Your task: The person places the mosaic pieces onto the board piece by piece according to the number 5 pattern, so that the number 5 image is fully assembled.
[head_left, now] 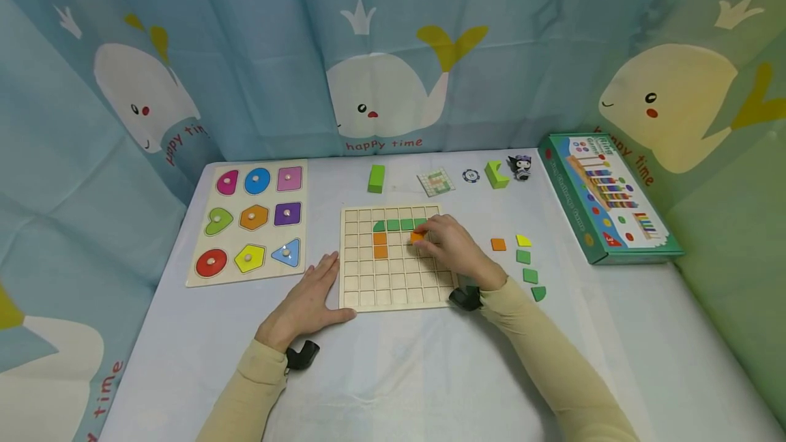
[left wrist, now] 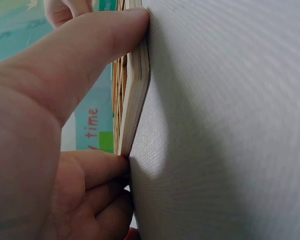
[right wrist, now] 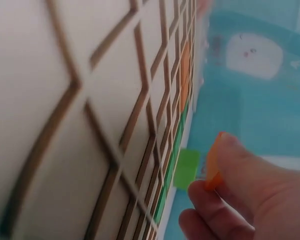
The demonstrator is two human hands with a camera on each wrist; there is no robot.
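A pale wooden grid board (head_left: 399,286) lies flat on the table. Along one of its upper rows runs a line of green tiles (head_left: 393,225), and two orange tiles (head_left: 381,239) sit in cells beneath the left end. My right hand (head_left: 454,247) pinches another orange tile (right wrist: 214,160) between thumb and fingers, just over the board below the green row. The left hand (head_left: 307,305) has its fingers stretched out, touching the board's left side, with the thumb at the near left corner. In the left wrist view the thumb rests on the board's edge (left wrist: 136,95).
Loose tiles lie right of the board: orange (head_left: 498,244), yellow (head_left: 523,241) and several green (head_left: 531,276). Behind are a green block (head_left: 376,179), pattern card (head_left: 437,183), chip (head_left: 471,175), notched block (head_left: 496,174) and figurine (head_left: 520,167). A shape puzzle (head_left: 202,237) and box (head_left: 571,217) flank them.
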